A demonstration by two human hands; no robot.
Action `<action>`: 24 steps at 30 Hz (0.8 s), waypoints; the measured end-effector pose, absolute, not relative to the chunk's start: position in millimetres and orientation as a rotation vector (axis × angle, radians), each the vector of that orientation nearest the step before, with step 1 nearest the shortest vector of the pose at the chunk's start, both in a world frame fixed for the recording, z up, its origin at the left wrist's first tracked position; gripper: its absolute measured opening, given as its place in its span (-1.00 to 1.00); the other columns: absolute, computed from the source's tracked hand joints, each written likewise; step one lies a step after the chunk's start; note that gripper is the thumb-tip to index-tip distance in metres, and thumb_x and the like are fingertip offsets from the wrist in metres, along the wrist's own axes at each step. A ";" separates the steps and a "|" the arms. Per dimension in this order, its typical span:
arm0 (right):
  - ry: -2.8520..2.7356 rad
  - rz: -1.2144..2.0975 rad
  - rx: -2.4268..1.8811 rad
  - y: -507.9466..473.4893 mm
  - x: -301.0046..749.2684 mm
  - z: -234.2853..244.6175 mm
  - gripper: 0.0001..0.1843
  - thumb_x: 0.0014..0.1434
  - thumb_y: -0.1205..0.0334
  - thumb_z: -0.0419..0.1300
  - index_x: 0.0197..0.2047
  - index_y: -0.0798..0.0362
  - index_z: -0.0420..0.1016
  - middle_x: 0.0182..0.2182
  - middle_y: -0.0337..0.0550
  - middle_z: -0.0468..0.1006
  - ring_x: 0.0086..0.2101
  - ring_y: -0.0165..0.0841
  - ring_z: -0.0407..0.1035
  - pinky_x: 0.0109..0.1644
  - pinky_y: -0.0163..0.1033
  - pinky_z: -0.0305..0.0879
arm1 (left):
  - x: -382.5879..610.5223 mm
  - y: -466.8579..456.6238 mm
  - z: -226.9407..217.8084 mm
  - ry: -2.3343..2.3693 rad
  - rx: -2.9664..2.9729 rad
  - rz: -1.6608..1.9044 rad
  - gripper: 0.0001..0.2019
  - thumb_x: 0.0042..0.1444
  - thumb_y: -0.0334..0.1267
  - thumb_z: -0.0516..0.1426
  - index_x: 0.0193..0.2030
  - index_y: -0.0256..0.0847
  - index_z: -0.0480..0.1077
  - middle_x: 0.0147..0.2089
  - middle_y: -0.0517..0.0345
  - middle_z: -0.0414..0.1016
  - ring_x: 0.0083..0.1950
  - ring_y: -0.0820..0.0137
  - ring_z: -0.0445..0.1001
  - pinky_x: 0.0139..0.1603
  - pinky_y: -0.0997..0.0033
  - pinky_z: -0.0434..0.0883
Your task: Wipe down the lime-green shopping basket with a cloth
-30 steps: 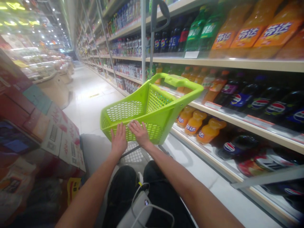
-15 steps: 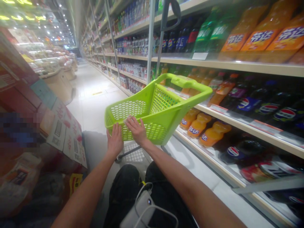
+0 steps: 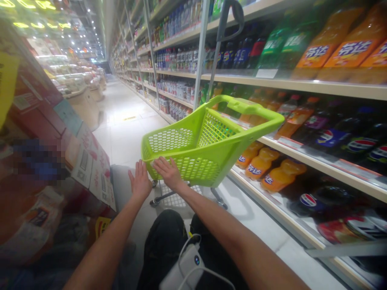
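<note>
A bright green plastic shopping cart (image 3: pixel 193 155) with perforated sides stands upright in front of me, its basket showing nothing inside. My left hand (image 3: pixel 140 178) is at the cart's near left corner, fingers stretched out and thumb apart, holding nothing. Whether its fingertips touch the corner I cannot tell. My right hand (image 3: pixel 168 172) lies flat against the upper near side of the basket, fingers extended. Something small and pale shows by its fingertips, too blurred to name. A white device (image 3: pixel 183 268) with a cable rests over my lap between dark trouser legs.
Shelves of bottled drinks (image 3: pixel 256 161) line the right side. A grey handle on a metal pole (image 3: pixel 231 20) rises behind the cart. Stacked cartons (image 3: pixel 90 173) stand at the left beside a person, partly blurred. The tiled aisle (image 3: pixel 121 104) runs off ahead.
My left hand has slid down off the basket's rim to its corner. My right hand has moved slightly lower and left relative to the cart. The whole view has shifted, putting the cart further right.
</note>
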State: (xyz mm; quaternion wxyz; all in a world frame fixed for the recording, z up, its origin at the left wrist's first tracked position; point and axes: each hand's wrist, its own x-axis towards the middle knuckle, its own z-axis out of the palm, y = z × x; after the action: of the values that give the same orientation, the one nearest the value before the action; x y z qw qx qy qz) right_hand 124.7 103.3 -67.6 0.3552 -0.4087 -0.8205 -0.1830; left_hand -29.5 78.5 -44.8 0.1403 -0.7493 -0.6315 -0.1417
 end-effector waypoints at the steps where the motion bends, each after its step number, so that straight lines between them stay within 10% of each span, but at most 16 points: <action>1: -2.117 -0.483 -1.044 107.2 118.2 -62.1 -0.65 0.25 0.31 -0.04 0.07 -0.06 0.34 0.11 -0.16 0.33 0.20 -0.28 0.02 0.26 0.08 -0.15 | -31.9 79.6 -44.5 -1.832 -2.158 -0.411 -0.28 -0.09 -0.42 -0.03 0.29 -0.47 -0.09 0.36 -0.17 -0.18 0.37 0.18 -0.18 0.28 -0.15 -0.19; 15: -2.290 -0.450 -0.986 97.6 124.6 -85.7 -0.65 0.22 0.37 -0.02 0.05 0.04 0.37 0.09 -0.08 0.36 0.16 -0.26 0.10 0.21 0.01 0.00 | -23.7 78.3 -41.0 -1.827 -2.214 -0.369 -0.33 -0.03 -0.38 -0.04 0.28 -0.46 -0.06 0.36 -0.15 -0.18 0.37 0.22 -0.19 0.28 -0.13 -0.18; 24: -1.928 -0.577 -1.185 101.4 187.7 -53.2 -0.62 0.23 0.41 -0.08 0.05 -0.02 0.37 0.07 -0.11 0.39 0.18 -0.31 0.07 0.27 0.01 -0.23 | 11.6 85.8 -28.1 -1.694 -2.254 -0.362 -0.33 -0.03 -0.41 -0.07 0.29 -0.43 -0.07 0.37 -0.10 -0.20 0.38 0.24 -0.22 0.30 -0.10 -0.23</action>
State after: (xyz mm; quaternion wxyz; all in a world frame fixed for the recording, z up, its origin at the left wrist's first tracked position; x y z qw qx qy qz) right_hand 187.7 101.4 -53.2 0.3920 -0.4668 -0.7594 -0.2273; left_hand 11.6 85.8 -28.1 0.1488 -0.7841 -0.5893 -0.1260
